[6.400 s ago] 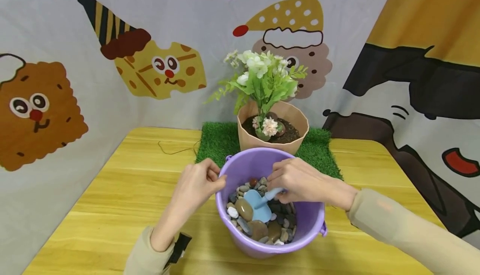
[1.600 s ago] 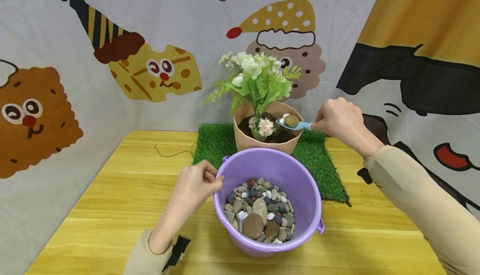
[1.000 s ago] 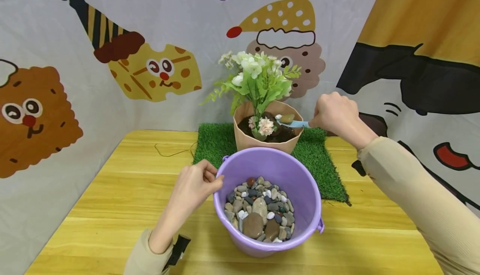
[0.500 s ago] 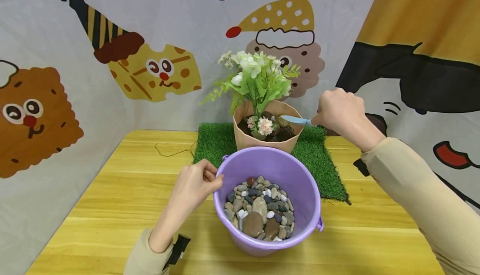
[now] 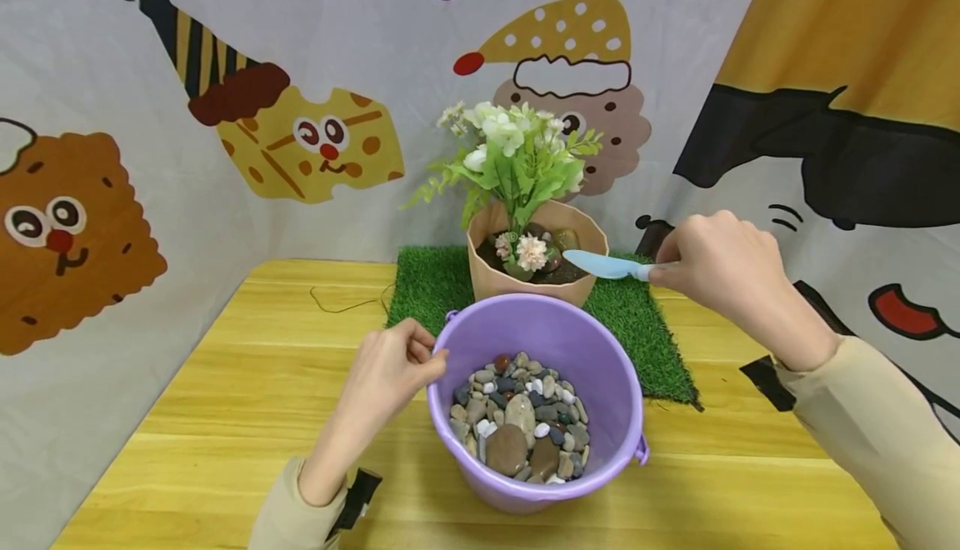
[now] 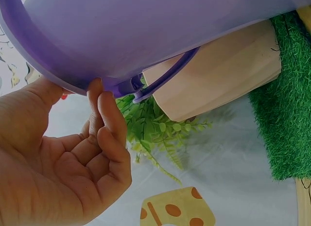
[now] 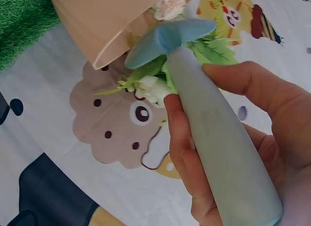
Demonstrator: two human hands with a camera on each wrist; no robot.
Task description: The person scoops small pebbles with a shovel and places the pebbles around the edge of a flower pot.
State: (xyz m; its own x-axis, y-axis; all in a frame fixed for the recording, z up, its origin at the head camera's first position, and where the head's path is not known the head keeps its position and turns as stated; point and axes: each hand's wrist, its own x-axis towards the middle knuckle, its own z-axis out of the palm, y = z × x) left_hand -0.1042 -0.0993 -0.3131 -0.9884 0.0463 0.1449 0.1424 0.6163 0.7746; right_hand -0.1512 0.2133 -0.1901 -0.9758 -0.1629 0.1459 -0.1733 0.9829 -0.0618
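Note:
My left hand [image 5: 386, 379] pinches the left rim of a purple bucket [image 5: 600, 358], thumb and forefinger at the edge in the left wrist view. Wet pebbles and larger stones [image 5: 507, 448] lie in the bucket. In my right hand [image 5: 727, 279] is a small light-blue toy shovel [image 5: 603, 266], gripped round its handle [image 7: 221, 138]. No stones show on its blade, which hovers by the right rim of a peach flowerpot [image 5: 491, 282]. Dark soil, several stones [image 5: 567, 240] and artificial white flowers [image 5: 504, 133] fill the pot; blossoms and leaves hide part of the soil.
Artificial grass [image 5: 641, 329] lies under the pot, behind the bucket. A thin dark wire [image 5: 341, 310] lies at left on the yellow wooden table [image 5: 255, 375]. A cartoon-printed cloth [image 5: 337, 25] hangs behind and at both sides.
My right hand scooped stones from the bucket, carried them to the pot and tipped them in. The unloaded shovel has since moved slightly right and nearer. My left hand stays at the rim.

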